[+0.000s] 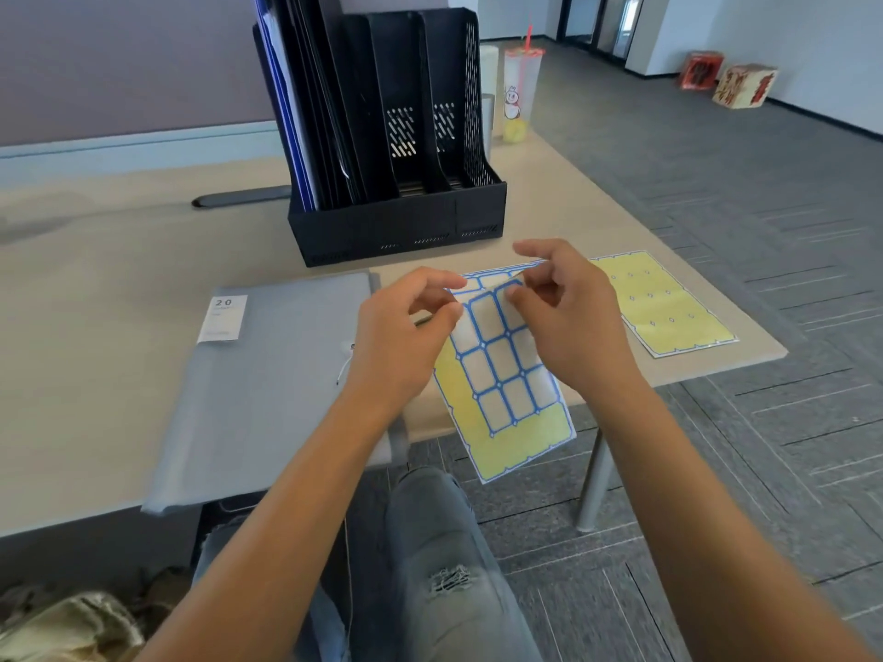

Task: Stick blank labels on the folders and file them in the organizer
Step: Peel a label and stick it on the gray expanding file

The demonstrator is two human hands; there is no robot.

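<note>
A yellow label sheet (506,384) with blue-framed white labels hangs over the table's front edge. My left hand (406,336) pinches its upper left edge. My right hand (568,322) pinches a label near the sheet's top, where the corner curls up. A grey folder (267,384) with a white "20" sticker lies flat on the table to the left. Behind stands a black organizer (396,217) with several dark and blue folders (306,112) in its left slot; its other slots look empty.
A second yellow sheet (664,303), stripped of labels, lies at the table's right corner. A plastic cup with a straw (518,93) stands behind the organizer. My knees in grey jeans (439,542) are below the table edge. Two boxes (726,83) sit on the floor by the far wall.
</note>
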